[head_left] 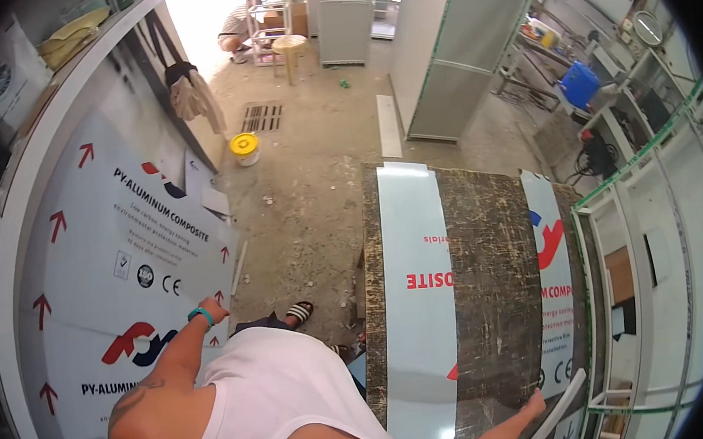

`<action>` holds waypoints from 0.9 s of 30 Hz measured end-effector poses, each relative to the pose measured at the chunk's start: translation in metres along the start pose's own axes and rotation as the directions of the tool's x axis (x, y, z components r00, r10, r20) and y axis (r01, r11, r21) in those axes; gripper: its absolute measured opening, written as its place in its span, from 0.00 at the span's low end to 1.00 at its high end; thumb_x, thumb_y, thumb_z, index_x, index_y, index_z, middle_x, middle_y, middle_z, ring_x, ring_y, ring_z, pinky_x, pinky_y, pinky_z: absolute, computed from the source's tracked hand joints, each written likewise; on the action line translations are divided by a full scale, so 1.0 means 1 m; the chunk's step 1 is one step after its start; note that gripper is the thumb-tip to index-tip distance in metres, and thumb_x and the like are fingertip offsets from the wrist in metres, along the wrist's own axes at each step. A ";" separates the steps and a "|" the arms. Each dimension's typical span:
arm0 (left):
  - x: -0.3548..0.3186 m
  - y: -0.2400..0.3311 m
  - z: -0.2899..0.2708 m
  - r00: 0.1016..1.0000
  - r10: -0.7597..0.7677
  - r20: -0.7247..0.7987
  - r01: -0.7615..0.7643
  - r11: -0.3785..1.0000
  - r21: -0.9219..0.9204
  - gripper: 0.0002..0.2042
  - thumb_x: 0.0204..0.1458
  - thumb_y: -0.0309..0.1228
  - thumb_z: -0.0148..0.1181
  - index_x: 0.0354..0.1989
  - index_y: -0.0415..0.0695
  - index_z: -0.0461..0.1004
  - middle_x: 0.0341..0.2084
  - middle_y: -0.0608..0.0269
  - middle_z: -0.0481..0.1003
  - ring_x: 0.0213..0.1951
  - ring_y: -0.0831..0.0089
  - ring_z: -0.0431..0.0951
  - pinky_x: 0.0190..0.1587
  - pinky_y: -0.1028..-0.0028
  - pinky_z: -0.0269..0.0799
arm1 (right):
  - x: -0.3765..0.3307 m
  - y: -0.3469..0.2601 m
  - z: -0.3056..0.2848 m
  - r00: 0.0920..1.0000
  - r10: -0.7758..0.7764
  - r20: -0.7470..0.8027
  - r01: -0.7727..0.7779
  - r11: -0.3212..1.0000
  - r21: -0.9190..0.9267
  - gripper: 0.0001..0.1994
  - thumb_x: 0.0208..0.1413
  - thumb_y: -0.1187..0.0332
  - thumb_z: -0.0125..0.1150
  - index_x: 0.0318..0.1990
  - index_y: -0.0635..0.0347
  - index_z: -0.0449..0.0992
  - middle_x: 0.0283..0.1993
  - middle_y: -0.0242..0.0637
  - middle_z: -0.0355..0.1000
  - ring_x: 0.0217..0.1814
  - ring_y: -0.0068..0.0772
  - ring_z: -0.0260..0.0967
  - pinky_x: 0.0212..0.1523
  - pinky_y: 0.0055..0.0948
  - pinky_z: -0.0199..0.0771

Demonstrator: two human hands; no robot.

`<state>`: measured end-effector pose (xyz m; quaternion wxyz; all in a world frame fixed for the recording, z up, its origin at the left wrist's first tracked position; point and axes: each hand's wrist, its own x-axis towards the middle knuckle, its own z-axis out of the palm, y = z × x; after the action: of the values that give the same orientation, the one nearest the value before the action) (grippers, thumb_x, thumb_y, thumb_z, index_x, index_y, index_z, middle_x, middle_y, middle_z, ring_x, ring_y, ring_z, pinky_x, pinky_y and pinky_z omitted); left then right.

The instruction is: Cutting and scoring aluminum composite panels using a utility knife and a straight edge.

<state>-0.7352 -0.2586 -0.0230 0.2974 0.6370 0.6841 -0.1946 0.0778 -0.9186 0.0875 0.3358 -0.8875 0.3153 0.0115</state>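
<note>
My left hand (215, 309), with a teal band at the wrist, is out at my left side in front of a large film-covered composite panel (80, 268). Its fingers look partly bent; their grip is too small to make out. To my right, my right hand (535, 404) is closed low over the worn dark tabletop (491, 291). It is at the edge of a narrow film-covered panel strip (560, 343), close to a white bar (556, 412). What it grips, if anything, is hidden. A wider pale panel strip (417, 314) lies along the table's left part.
Ahead on the concrete floor are a yellow-lidded bucket (245, 148), a drain grate (262, 117) and a stool (290, 49). A tall grey cabinet (463, 59) stands beyond the table. Green-edged frames (624, 279) line the right. A person (236, 27) crouches far back.
</note>
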 end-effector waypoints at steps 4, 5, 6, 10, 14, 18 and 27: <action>-0.037 -0.035 -0.017 0.963 -0.267 -0.015 0.266 0.963 -0.052 0.17 0.47 0.44 0.73 0.34 0.40 0.86 0.28 0.58 0.84 0.31 0.58 0.82 0.43 0.64 0.81 | 0.046 -0.011 0.021 0.999 -0.012 -0.042 0.004 0.983 -0.182 0.30 0.57 0.45 0.66 0.50 0.69 0.81 0.50 0.52 0.77 0.49 0.52 0.72 0.53 0.51 0.66; -0.043 -0.040 -0.020 0.943 -0.331 -0.016 0.330 0.943 -0.044 0.17 0.47 0.44 0.73 0.33 0.41 0.86 0.29 0.58 0.85 0.32 0.57 0.83 0.45 0.63 0.81 | 0.055 -0.013 0.027 0.999 -0.007 -0.050 -0.004 0.975 -0.221 0.32 0.56 0.43 0.65 0.51 0.69 0.81 0.53 0.54 0.77 0.52 0.54 0.72 0.58 0.54 0.64; -0.048 -0.042 -0.022 0.953 -0.301 -0.020 0.300 0.952 -0.058 0.17 0.47 0.44 0.73 0.33 0.41 0.86 0.29 0.58 0.85 0.32 0.57 0.83 0.45 0.63 0.81 | 0.062 -0.014 0.033 0.998 -0.006 -0.056 -0.008 0.968 -0.251 0.34 0.56 0.41 0.64 0.53 0.69 0.81 0.56 0.55 0.77 0.56 0.56 0.72 0.62 0.58 0.62; -0.065 -0.037 -0.027 0.936 -0.352 -0.027 0.349 0.935 -0.065 0.17 0.49 0.44 0.72 0.33 0.40 0.86 0.27 0.58 0.84 0.30 0.60 0.82 0.43 0.65 0.80 | 0.073 -0.015 0.048 0.998 -0.037 -0.045 0.022 0.956 -0.293 0.34 0.56 0.41 0.63 0.52 0.68 0.80 0.56 0.55 0.76 0.56 0.56 0.72 0.62 0.58 0.61; -0.075 -0.021 -0.030 0.958 -0.287 0.016 0.287 0.951 -0.115 0.17 0.51 0.44 0.71 0.34 0.40 0.86 0.26 0.59 0.84 0.29 0.62 0.82 0.42 0.65 0.80 | 0.062 -0.016 0.058 0.998 -0.065 -0.017 0.057 0.957 -0.283 0.30 0.57 0.45 0.64 0.50 0.68 0.80 0.52 0.53 0.76 0.51 0.52 0.71 0.57 0.53 0.62; -0.078 -0.007 -0.031 0.971 -0.238 0.026 0.240 0.966 -0.093 0.17 0.53 0.44 0.69 0.34 0.40 0.86 0.26 0.59 0.84 0.29 0.63 0.81 0.41 0.66 0.79 | 0.047 -0.018 0.068 0.996 -0.087 0.016 0.089 0.962 -0.257 0.26 0.57 0.49 0.64 0.48 0.67 0.80 0.48 0.51 0.76 0.47 0.49 0.71 0.51 0.49 0.63; -0.064 0.019 -0.034 0.985 -0.149 0.082 0.149 0.989 0.008 0.21 0.52 0.41 0.73 0.49 0.38 0.84 0.26 0.61 0.83 0.23 0.70 0.79 0.30 0.72 0.77 | 0.015 -0.015 0.063 0.989 -0.113 0.099 0.118 0.992 -0.050 0.18 0.59 0.57 0.65 0.43 0.67 0.79 0.40 0.47 0.76 0.37 0.41 0.70 0.39 0.40 0.65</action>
<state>-0.7207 -0.2830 0.0462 0.3093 0.5759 0.7167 -0.2429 0.1109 -0.8803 0.0440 0.3256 -0.9118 0.2463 0.0437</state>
